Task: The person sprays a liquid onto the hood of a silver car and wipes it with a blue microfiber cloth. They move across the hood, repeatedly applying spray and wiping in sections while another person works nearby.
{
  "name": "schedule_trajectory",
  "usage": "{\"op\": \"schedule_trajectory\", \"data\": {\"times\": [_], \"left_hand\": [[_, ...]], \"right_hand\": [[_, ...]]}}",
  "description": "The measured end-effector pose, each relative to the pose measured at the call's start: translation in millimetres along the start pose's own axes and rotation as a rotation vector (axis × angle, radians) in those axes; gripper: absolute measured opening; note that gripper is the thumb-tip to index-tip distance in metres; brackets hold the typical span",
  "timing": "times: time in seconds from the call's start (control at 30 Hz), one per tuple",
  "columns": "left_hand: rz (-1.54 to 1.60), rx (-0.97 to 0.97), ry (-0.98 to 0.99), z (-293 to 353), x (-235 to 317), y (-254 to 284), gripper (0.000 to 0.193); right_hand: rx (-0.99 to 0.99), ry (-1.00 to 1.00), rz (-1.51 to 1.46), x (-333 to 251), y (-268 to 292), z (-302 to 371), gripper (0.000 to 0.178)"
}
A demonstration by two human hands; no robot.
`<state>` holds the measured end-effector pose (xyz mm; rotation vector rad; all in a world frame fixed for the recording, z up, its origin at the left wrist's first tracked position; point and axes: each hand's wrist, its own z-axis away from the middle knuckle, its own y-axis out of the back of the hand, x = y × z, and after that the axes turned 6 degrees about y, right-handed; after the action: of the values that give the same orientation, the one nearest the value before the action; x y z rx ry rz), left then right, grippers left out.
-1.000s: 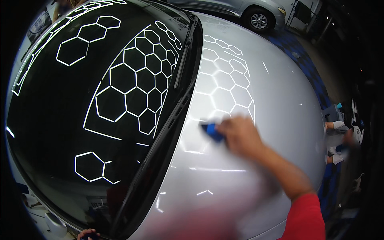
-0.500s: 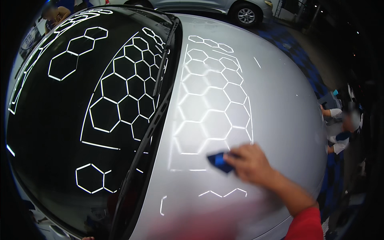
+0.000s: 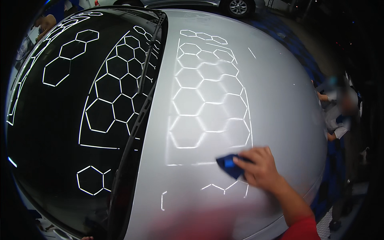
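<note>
My right hand [image 3: 262, 166] presses a small blue cloth pad [image 3: 229, 165] flat against the silver car hood [image 3: 280, 96], near the hood's lower right part. The fingers curl over the pad's right side, and its left corner sticks out. The forearm with a red sleeve [image 3: 302, 230] comes in from the lower right. My left hand is out of sight. Hexagonal ceiling lights reflect in the hood just above the pad.
The dark windshield [image 3: 60, 132] with its wiper [image 3: 138, 116] fills the left half. Another person [image 3: 338, 108] stands at the hood's right edge. A second silver car [image 3: 236, 6] is parked beyond, on a blue tiled floor [image 3: 294, 36].
My right hand has slid the blue pad down and to the right across the hood, from near the windshield's base toward the hood's lower right.
</note>
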<state>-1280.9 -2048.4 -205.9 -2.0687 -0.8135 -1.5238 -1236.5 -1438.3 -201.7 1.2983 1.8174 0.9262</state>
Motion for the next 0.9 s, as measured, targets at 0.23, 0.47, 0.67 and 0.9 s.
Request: {"op": "schedule_trajectory", "data": {"times": [0.23, 0.47, 0.67, 0.9], "left_hand": [[-0.070, 0.048, 0.028, -1, 13, -16, 0.022], [-0.163, 0.028, -0.041, -3, 7, -7, 0.025], [-0.113, 0.021, 0.078, -3, 11, -12, 0.020], [-0.041, 0.016, 0.201, -3, 15, -10, 0.036]], "right_hand": [[0.073, -0.215, 0.109, 131, -27, -113, 0.034], [-0.037, -0.361, 0.236, 151, -18, -128, 0.019], [0.038, -0.297, 0.111, 27, 22, 44, 0.038], [0.059, -0.440, 0.166, 193, -5, -109, 0.033]]}}
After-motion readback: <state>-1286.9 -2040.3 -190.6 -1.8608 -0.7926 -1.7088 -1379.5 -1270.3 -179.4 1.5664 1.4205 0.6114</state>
